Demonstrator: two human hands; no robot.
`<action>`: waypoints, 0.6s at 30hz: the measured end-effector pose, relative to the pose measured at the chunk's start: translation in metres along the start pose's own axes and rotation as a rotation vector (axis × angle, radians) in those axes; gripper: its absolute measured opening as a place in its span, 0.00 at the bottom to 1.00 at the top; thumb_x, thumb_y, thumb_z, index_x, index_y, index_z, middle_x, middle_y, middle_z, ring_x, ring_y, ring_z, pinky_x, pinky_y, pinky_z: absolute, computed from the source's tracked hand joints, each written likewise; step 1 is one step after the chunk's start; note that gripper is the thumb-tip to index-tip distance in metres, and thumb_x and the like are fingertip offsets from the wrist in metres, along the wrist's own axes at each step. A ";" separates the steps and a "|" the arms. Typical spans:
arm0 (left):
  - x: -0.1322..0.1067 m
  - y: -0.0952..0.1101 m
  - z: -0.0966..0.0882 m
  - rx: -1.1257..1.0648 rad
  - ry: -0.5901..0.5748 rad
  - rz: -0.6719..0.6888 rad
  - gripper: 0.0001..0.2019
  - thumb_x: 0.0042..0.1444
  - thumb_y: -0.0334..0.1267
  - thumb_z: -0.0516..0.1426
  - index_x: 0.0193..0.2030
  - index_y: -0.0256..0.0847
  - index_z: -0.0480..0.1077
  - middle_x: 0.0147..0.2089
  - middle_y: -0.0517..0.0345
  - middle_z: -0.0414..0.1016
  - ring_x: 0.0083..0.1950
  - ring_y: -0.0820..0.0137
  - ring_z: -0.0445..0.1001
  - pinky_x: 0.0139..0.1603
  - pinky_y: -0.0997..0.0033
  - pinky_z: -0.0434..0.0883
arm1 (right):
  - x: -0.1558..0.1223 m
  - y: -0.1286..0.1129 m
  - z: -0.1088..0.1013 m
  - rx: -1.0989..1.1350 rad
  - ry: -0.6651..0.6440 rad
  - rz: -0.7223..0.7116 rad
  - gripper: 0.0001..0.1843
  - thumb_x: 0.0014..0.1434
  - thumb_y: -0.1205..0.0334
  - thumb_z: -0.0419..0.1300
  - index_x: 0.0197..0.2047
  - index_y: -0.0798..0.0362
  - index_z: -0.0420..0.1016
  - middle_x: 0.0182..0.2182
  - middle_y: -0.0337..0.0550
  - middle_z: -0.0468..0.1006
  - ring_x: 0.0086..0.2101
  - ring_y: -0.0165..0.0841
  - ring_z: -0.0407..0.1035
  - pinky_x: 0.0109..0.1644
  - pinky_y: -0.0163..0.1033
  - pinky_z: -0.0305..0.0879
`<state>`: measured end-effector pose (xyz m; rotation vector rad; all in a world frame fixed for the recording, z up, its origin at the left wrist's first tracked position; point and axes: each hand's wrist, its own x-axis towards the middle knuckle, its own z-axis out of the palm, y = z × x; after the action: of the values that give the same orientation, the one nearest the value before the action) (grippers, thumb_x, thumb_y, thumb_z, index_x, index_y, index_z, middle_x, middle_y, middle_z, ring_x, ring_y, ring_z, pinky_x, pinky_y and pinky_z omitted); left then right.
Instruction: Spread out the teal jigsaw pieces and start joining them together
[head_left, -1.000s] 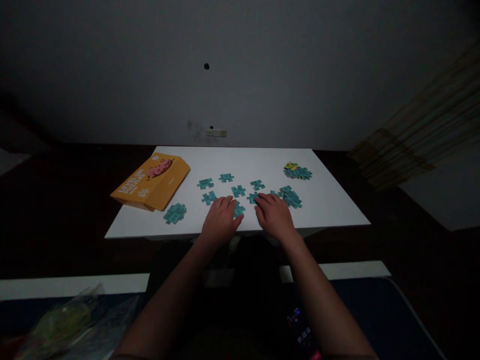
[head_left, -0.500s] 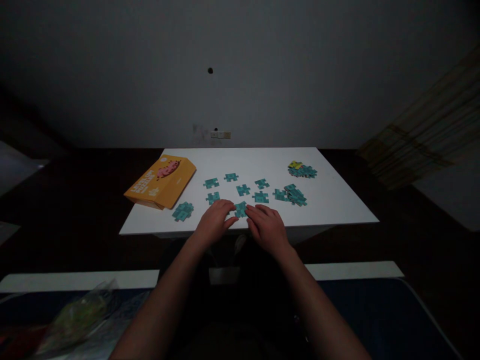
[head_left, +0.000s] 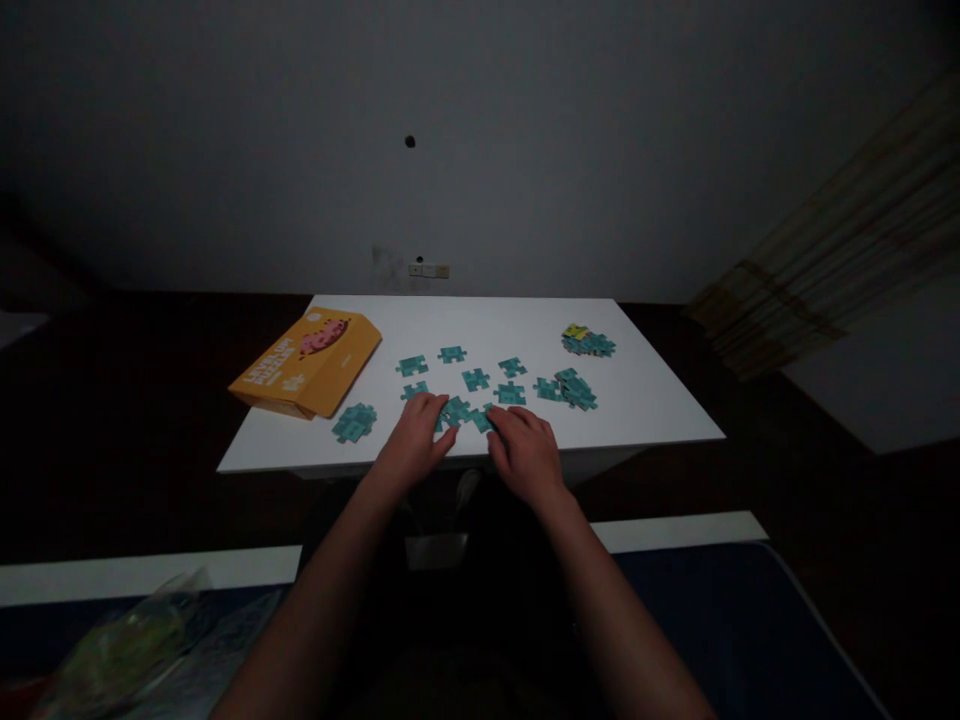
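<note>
Teal puzzle pieces lie face down across a white table [head_left: 645, 410]. My left hand [head_left: 412, 445] rests near the front edge, fingers touching a teal piece [head_left: 454, 410]. My right hand [head_left: 525, 450] lies beside it, fingertips on another teal piece [head_left: 481, 420]. The two pieces sit close together between my hands. Loose single pieces [head_left: 475, 379] lie just beyond them. Neither hand has lifted anything.
An orange puzzle box [head_left: 307, 362] lies at the table's left. A small heap of pieces [head_left: 352, 423] sits in front of it. Two more heaps are at the right [head_left: 576, 390] and far right [head_left: 589, 343]. A plastic bag [head_left: 127, 640] is at lower left.
Both hands have drawn closer together near the front edge, and a second teal piece now lies by the one between them. The view shifted slightly.
</note>
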<state>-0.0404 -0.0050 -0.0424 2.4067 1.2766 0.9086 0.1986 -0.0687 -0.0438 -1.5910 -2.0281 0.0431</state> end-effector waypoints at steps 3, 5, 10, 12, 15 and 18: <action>0.006 0.007 0.002 0.089 -0.034 -0.036 0.21 0.74 0.42 0.62 0.69 0.38 0.73 0.60 0.41 0.78 0.65 0.50 0.76 0.70 0.45 0.76 | -0.001 0.010 -0.002 0.012 0.049 -0.033 0.18 0.76 0.60 0.60 0.63 0.44 0.85 0.67 0.46 0.84 0.65 0.52 0.75 0.67 0.60 0.70; 0.010 0.016 0.003 0.179 -0.074 -0.050 0.19 0.75 0.43 0.61 0.67 0.38 0.75 0.60 0.40 0.78 0.65 0.48 0.75 0.70 0.45 0.76 | 0.003 0.031 -0.009 0.021 0.133 -0.008 0.17 0.77 0.58 0.58 0.60 0.46 0.86 0.66 0.49 0.85 0.63 0.50 0.76 0.67 0.59 0.71; 0.015 0.032 0.001 0.280 -0.109 -0.066 0.19 0.78 0.46 0.57 0.67 0.40 0.78 0.61 0.42 0.80 0.64 0.49 0.76 0.70 0.46 0.75 | 0.025 0.108 -0.035 -0.138 0.253 0.311 0.27 0.77 0.53 0.55 0.71 0.55 0.80 0.68 0.62 0.80 0.65 0.57 0.72 0.69 0.64 0.68; 0.014 0.035 0.000 0.289 -0.086 -0.063 0.20 0.79 0.47 0.55 0.68 0.41 0.77 0.64 0.41 0.79 0.66 0.49 0.76 0.72 0.44 0.73 | 0.035 0.128 -0.040 -0.212 0.141 0.373 0.30 0.77 0.49 0.56 0.73 0.54 0.78 0.69 0.64 0.78 0.66 0.60 0.70 0.68 0.65 0.68; 0.011 0.043 0.003 0.343 -0.058 -0.063 0.22 0.79 0.46 0.54 0.72 0.39 0.75 0.72 0.38 0.76 0.74 0.46 0.72 0.81 0.39 0.65 | 0.048 0.140 -0.038 -0.215 0.018 0.325 0.26 0.78 0.51 0.55 0.68 0.50 0.83 0.66 0.60 0.81 0.62 0.57 0.71 0.67 0.61 0.68; 0.012 0.060 0.015 0.382 -0.108 -0.036 0.26 0.78 0.46 0.54 0.76 0.38 0.71 0.80 0.38 0.70 0.83 0.45 0.64 0.87 0.37 0.56 | 0.051 0.143 -0.033 -0.159 0.052 0.285 0.23 0.76 0.53 0.57 0.64 0.52 0.85 0.62 0.59 0.83 0.59 0.55 0.72 0.67 0.59 0.68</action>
<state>0.0133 -0.0286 -0.0189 2.6600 1.5634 0.5539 0.3322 0.0103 -0.0461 -1.9500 -1.7893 -0.0543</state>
